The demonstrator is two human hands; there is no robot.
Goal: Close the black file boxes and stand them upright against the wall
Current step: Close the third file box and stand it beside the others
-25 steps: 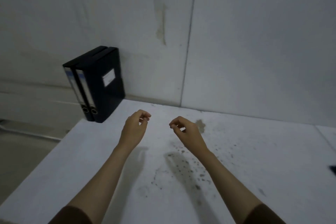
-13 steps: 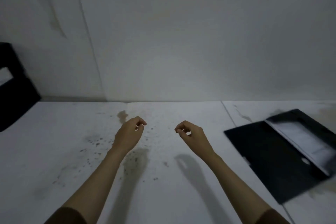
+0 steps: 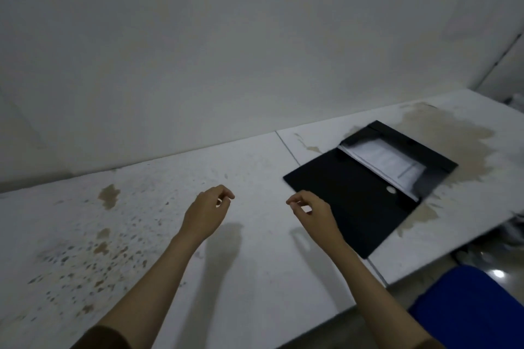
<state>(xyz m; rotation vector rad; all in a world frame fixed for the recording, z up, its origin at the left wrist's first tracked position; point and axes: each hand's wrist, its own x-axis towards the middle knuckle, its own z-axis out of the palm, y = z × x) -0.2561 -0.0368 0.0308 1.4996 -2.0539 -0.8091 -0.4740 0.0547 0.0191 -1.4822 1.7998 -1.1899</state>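
Both hands, left (image 3: pixel 208 214) and right (image 3: pixel 313 214), hover empty with fingers loosely curled. The open file box (image 3: pixel 368 181) lies flat at the worktop's (image 3: pixel 255 167) right; its loose papers (image 3: pixel 388 166) could catch under a hastily swung lid.

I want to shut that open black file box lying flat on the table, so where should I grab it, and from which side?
Judging by its pose, take the flat lid flap, at its free edge nearest the right hand, and swing it over the papers towards the wall. The file box lies open with the hinge along the paper tray, so the near-left edge is the free one.
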